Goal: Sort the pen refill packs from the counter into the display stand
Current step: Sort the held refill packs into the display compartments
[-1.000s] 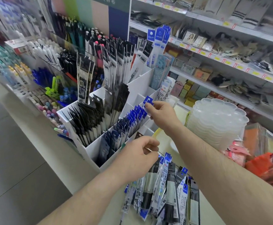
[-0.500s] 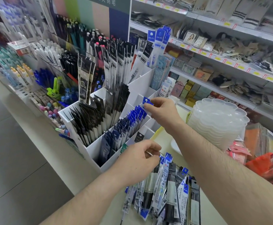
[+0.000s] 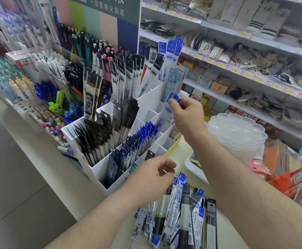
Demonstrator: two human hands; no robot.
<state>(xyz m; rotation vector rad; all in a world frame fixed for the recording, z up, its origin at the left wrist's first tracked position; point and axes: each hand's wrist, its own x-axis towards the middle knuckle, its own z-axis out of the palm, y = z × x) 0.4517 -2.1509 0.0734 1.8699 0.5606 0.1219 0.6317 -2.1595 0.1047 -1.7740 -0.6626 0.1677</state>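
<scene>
A white tiered display stand (image 3: 152, 102) holds rows of black and blue pen refill packs in its compartments. My right hand (image 3: 188, 114) pinches the blue top of one refill pack (image 3: 173, 99), which hangs over the stand's upper right compartments. A loose pile of refill packs (image 3: 180, 214) lies on the counter below. My left hand (image 3: 153, 175) hovers over the far end of that pile with fingers curled; whether it grips a pack cannot be told.
A stack of clear plastic trays (image 3: 236, 130) stands right of the stand. Orange and pink packaged goods (image 3: 290, 177) crowd the right edge. Pen racks (image 3: 38, 81) fill the left, and shelves (image 3: 236, 69) run behind. Tiled floor lies at lower left.
My right hand has lifted the blue-topped pack up and to the right, from the blue row toward the upper compartments. My left hand stays over the pile.
</scene>
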